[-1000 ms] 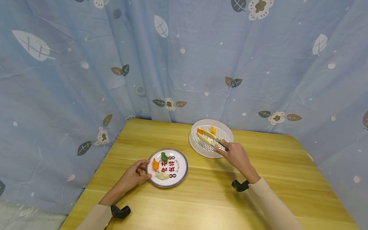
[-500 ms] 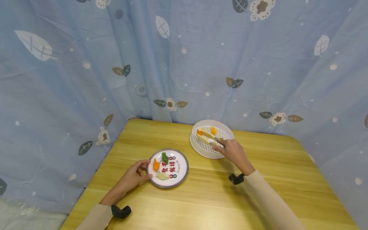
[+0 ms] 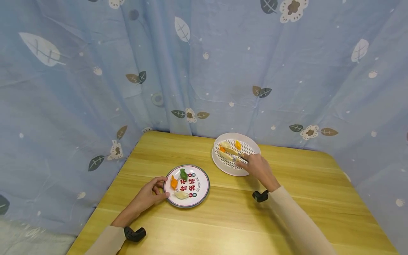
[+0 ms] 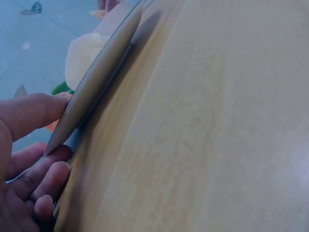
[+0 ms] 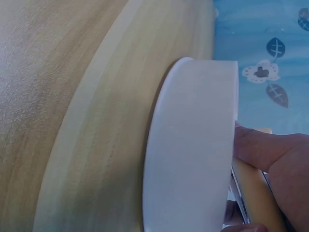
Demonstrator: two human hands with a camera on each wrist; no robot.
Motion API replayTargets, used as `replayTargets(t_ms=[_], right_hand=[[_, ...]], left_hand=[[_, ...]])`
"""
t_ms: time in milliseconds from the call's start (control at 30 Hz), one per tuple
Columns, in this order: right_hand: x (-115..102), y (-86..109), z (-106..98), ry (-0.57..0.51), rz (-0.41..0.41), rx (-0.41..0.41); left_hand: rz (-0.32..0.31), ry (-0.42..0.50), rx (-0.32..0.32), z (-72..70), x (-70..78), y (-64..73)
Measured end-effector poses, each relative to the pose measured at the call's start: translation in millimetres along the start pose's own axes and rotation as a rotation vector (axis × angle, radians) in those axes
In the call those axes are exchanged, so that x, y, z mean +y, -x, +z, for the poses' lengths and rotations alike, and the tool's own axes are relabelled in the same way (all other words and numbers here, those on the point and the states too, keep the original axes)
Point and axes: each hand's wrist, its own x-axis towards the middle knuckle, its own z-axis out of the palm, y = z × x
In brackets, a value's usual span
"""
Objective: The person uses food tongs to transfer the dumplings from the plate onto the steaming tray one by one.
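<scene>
My left hand (image 3: 149, 194) holds the left rim of a round white plate (image 3: 199, 193), thumb on top and fingers beneath, as the left wrist view also shows. On the plate lie a green dumpling-like piece (image 3: 183, 174), an orange one (image 3: 173, 182) and a white one (image 3: 181, 194). My right hand (image 3: 257, 166) grips tongs (image 3: 231, 151) with pale wood-coloured arms, reaching into a white perforated basket (image 3: 217, 164). The tongs' tips stand either side of another orange piece (image 3: 222, 149). Close by in the basket are a whitish piece (image 3: 225, 144) and a yellow one (image 3: 238, 144).
The wooden table (image 3: 229, 219) carries both plate and basket. The basket stands near the table's back edge, with a blue patterned curtain (image 3: 220, 71) behind it. In the right wrist view, the basket's side wall (image 5: 193, 145) hides most of the tongs.
My right hand has shifted slightly forward and left, and the tongs' arms have drawn closer together around the orange piece. The left hand and plate stay put.
</scene>
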Motion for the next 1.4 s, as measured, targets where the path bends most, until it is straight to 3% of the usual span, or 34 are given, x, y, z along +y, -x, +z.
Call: replayTargets(t_ms=[500, 867, 1400], right_hand=[[0, 4.2, 2, -0.015, 0.038, 0.036], [-11, 14.6, -10, -0.092, -0.020, 0.117], [-32, 37.4, -21, -0.136, -0.117, 0.140]], left_hand=[[-0.004, 0.008, -0.007, 0.4, -0.1, -0.8], [0.008, -0.005, -0.010, -0.4, -0.2, -1.8], [0.003, -0.001, -0.008, 0.0, 0.2, -1.0]])
